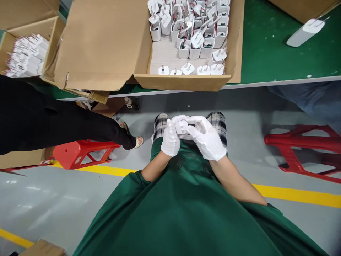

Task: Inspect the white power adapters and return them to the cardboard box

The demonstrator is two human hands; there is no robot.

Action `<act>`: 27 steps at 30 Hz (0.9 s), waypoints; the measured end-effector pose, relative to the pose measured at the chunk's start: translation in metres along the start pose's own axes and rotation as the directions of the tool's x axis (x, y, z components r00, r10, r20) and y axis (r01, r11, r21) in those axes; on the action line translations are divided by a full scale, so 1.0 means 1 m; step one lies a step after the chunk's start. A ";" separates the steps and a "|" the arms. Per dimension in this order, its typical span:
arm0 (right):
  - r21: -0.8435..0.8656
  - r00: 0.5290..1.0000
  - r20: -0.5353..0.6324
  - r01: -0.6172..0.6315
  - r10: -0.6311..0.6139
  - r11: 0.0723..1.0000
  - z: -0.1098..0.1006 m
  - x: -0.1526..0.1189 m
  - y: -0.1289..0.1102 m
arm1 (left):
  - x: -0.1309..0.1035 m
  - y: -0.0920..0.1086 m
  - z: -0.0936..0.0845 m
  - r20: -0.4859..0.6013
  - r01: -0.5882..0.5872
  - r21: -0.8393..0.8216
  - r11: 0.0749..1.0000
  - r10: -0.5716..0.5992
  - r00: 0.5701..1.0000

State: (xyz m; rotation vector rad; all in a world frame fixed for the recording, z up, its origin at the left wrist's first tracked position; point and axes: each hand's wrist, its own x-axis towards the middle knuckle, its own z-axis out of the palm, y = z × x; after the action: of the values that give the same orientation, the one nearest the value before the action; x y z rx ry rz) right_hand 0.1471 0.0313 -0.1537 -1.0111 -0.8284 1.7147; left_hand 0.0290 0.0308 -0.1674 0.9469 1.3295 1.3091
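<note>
Both of my hands wear white gloves and meet above my lap. Between them is a small white charger (181,127), its squarish end facing up toward me. My left hand (171,140) closes round its left side, thumb pointing up. From the right, my right hand (209,139) pinches it with thumb and fingers. The gloves cover much of its body. Beyond my knees, an open cardboard box (183,82) on the bench holds several white charger housings, many with loose pronged caps and red and black wires. A row of capped chargers (187,68) stands along its near side.
On the green bench (266,53), a white charger with prongs (306,32) lies at the right. A second box (50,46) of white pieces stands far left. Red stools (77,153) flank me, and a person's black-clothed leg (80,126) reaches in from the left.
</note>
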 end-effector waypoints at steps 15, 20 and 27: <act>-0.255 0.991 -0.092 0.070 -0.097 0.964 -0.013 0.007 -0.003 | 0.008 0.004 0.003 0.088 0.312 -0.244 0.918 -0.299 0.950; -0.310 0.979 -0.042 0.176 -0.198 0.934 -0.015 0.005 -0.002 | 0.009 0.004 0.006 0.185 0.363 -0.284 0.888 -0.321 0.929; -0.513 0.962 0.082 0.264 -0.260 0.817 -0.014 0.001 -0.006 | 0.009 -0.005 0.001 0.068 0.297 -0.243 0.923 -0.290 0.955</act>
State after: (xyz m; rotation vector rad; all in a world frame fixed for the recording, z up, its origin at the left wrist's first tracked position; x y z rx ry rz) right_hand 0.1622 0.0356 -0.1548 -1.1757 -1.4202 1.2778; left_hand 0.0288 0.0388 -0.1729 0.5654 1.1953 1.1897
